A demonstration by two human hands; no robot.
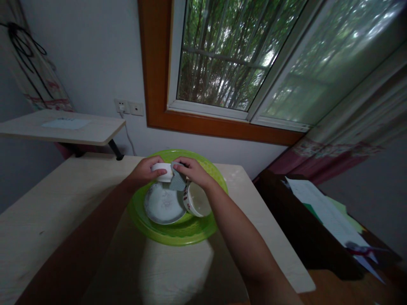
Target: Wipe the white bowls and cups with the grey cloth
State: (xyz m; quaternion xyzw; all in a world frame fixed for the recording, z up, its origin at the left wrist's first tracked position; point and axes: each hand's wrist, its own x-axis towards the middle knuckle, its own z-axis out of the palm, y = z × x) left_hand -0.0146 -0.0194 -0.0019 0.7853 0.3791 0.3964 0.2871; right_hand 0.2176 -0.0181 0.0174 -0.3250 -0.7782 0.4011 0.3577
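Note:
My left hand (147,170) grips a small white bowl (163,173) by its side, thumb across the outer wall. In my right hand (192,170) is a grey cloth (178,180), pressed against the bowl's right side and hanging down a little. Both hands are above a green basin (178,240). Inside the basin lies a white plate (163,205) with a faint pattern. A larger white bowl (199,199) with red marks rests tilted beside the plate, partly covered by my right forearm.
The basin stands on a pale wooden table (41,228). At the left is a raised shelf (63,127) with a paper on it. A window (229,59) is behind. Papers (324,212) and scissors (362,250) lie on dark furniture at the right.

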